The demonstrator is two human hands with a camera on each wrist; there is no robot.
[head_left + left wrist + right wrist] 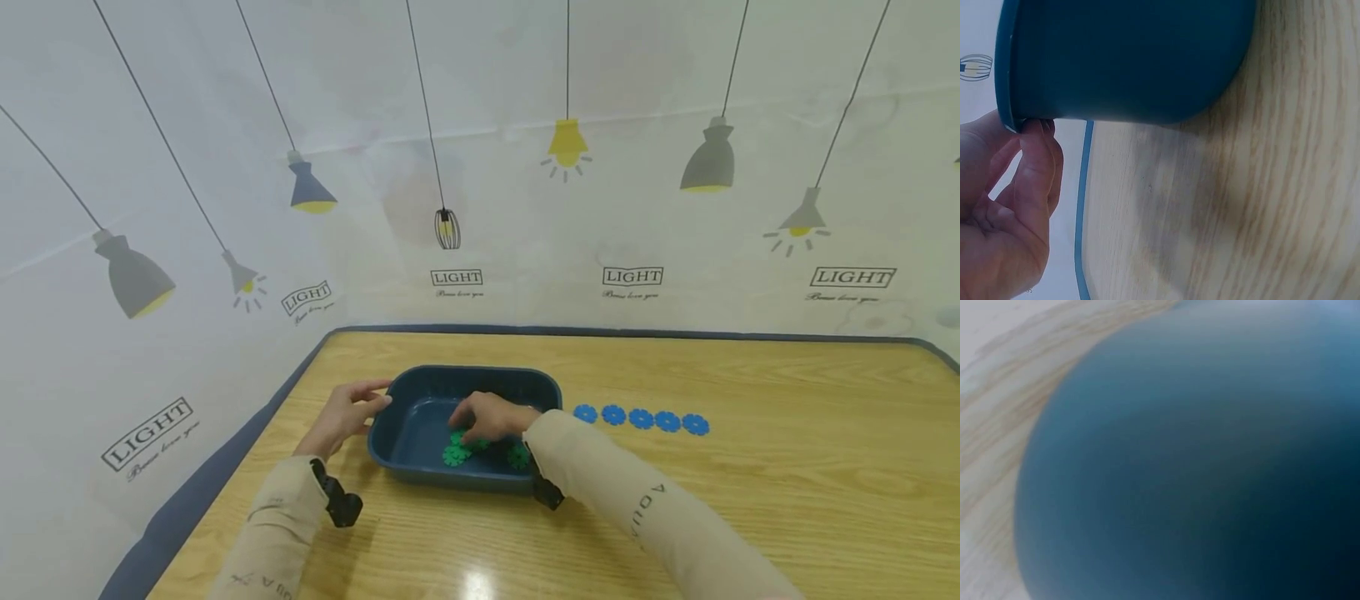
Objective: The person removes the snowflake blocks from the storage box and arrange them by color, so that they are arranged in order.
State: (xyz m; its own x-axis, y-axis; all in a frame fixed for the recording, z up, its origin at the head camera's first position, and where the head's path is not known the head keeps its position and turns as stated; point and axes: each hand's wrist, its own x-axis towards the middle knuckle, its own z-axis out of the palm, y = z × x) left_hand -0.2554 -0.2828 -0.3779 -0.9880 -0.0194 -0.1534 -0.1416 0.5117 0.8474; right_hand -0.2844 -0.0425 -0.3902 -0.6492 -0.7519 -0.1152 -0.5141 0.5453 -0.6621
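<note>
A dark blue plastic basin (408,429) stands on the wooden table. At its left end my left hand (345,418) pinches the rim, the fingers against the outer side in the left wrist view. Inside the basin is my right hand (491,417), reaching down with bent fingers over several green flower-shaped plastic pieces (454,455). Its fingertips are at the pieces, but whether they pinch one is hidden. Another green piece (517,455) lies near the basin's right end. The right wrist view holds only the blurred basin wall (1147,456) and some table.
Right of the basin, several blue flower-shaped pieces (641,418) lie in a row on the table (787,467). A white wall covering (510,192) printed with lamps rises behind the table's dark-edged back and left sides.
</note>
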